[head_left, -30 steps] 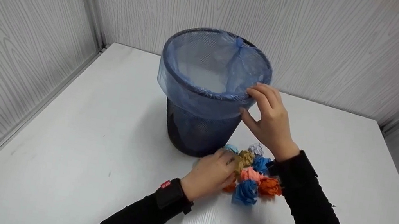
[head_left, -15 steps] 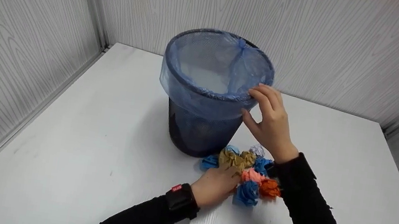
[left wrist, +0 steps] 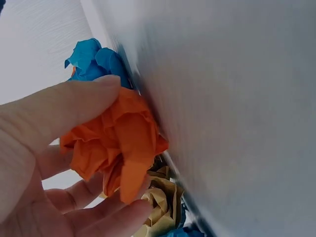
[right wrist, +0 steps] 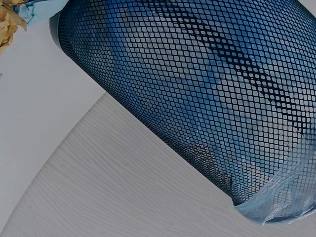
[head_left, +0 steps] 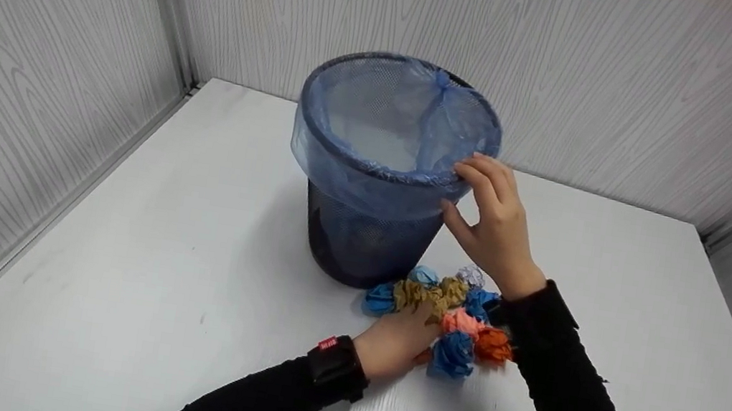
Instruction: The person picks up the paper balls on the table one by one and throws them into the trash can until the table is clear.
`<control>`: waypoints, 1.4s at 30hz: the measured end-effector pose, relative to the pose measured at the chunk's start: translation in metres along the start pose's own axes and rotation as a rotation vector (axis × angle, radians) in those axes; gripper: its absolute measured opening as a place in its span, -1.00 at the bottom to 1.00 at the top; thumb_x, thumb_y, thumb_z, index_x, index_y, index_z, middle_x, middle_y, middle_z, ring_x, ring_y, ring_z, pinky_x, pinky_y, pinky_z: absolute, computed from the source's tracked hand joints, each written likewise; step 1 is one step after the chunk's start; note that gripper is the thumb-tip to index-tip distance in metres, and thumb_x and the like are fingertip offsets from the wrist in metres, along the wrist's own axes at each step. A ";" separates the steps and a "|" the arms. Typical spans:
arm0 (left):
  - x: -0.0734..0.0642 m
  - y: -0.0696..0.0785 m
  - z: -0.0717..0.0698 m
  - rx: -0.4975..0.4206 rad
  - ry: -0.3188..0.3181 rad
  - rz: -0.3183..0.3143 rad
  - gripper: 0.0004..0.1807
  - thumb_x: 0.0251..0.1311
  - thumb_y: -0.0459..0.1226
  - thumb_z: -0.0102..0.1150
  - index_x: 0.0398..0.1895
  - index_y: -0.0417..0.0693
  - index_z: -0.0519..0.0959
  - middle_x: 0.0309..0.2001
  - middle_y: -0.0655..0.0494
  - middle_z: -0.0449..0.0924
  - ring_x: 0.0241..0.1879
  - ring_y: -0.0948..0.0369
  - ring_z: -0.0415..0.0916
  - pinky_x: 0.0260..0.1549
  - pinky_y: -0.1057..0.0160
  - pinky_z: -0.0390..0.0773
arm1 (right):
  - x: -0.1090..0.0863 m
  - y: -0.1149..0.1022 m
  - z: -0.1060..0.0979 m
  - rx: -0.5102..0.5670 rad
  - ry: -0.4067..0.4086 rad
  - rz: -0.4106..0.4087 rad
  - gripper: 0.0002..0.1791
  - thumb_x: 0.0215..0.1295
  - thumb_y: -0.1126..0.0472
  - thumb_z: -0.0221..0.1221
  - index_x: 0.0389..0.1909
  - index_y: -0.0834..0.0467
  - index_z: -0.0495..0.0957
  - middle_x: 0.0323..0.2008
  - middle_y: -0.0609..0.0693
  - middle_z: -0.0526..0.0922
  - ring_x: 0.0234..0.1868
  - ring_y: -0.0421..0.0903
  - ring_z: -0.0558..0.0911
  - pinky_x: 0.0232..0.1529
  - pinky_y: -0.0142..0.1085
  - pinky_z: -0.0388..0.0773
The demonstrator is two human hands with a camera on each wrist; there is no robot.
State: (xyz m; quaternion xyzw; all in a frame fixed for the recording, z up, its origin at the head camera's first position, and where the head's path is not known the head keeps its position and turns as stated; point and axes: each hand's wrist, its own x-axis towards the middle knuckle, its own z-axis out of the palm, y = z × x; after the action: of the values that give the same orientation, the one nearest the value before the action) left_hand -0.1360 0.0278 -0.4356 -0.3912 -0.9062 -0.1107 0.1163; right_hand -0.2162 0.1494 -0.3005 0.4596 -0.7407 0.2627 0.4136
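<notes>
My left hand (head_left: pixel 398 341) reaches in at the near left side of a pile of crumpled paper balls. In the left wrist view its thumb and fingers hold an orange paper ball (left wrist: pixel 118 138), with a blue ball (left wrist: pixel 94 61) and a tan ball (left wrist: pixel 163 202) close by. My right hand (head_left: pixel 498 218) grips the rim of a black mesh wastebasket (head_left: pixel 360 241), fingertips over the edge and thumb outside. A blue plastic bag (head_left: pixel 354 186) lines the basket and folds over its rim. The right wrist view shows the mesh side but not the hand.
Beside the basket's base lie further paper balls: pink (head_left: pixel 462 321), another orange (head_left: pixel 494 346), blue (head_left: pixel 452 354), light blue (head_left: pixel 424 275) and pale grey (head_left: pixel 471 275). All stand on a white table (head_left: pixel 186 244) with wood-grain panels (head_left: pixel 575 70) behind and at both sides.
My left hand has drawn back slightly toward me over the pile, uncovering a blue ball and tan balls near the basket. The right hand stays at the rim.
</notes>
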 end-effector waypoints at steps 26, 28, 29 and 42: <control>-0.021 0.017 -0.126 -0.068 0.380 0.033 -0.67 -0.05 -0.27 0.27 -0.18 -0.18 0.52 -0.18 0.02 0.37 -0.25 0.20 0.35 -0.34 0.44 0.47 | -0.001 -0.001 0.003 0.020 0.027 0.010 -0.62 0.09 0.31 0.14 -0.05 0.34 0.38 -0.05 0.21 0.40 0.08 0.11 0.31 0.11 -0.12 0.19; -0.022 0.013 -0.139 -0.075 0.482 0.039 -0.67 -0.07 -0.31 0.27 -0.18 -0.22 0.52 -0.16 -0.01 0.38 -0.23 0.17 0.36 -0.29 0.41 0.48 | -0.001 -0.001 0.003 0.019 0.026 0.011 -0.62 0.10 0.31 0.13 -0.05 0.35 0.37 -0.05 0.21 0.40 0.08 0.11 0.31 0.11 -0.12 0.18; -0.021 0.011 -0.144 -0.083 0.535 0.042 -0.66 -0.08 -0.33 0.27 -0.18 -0.24 0.52 -0.16 -0.04 0.38 -0.21 0.16 0.37 -0.26 0.40 0.47 | -0.001 -0.001 0.002 0.016 0.023 0.008 -0.62 0.11 0.30 0.13 -0.04 0.35 0.37 -0.05 0.21 0.39 0.09 0.11 0.30 0.12 -0.12 0.18; 0.003 -0.038 -0.178 -0.044 0.940 0.015 -0.67 -0.02 -0.34 0.23 -0.17 -0.33 0.46 -0.11 -0.18 0.34 -0.10 0.04 0.36 -0.21 0.31 0.46 | -0.003 -0.001 0.001 -0.007 0.010 0.014 -0.55 -0.01 0.42 0.19 -0.03 0.35 0.36 -0.06 0.22 0.38 0.10 0.12 0.30 0.13 -0.12 0.18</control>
State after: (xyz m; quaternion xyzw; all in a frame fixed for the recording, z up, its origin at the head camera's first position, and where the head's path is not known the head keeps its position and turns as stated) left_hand -0.1437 -0.0476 -0.2698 -0.3075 -0.7498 -0.2944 0.5065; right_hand -0.2154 0.1491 -0.3035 0.4515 -0.7429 0.2653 0.4170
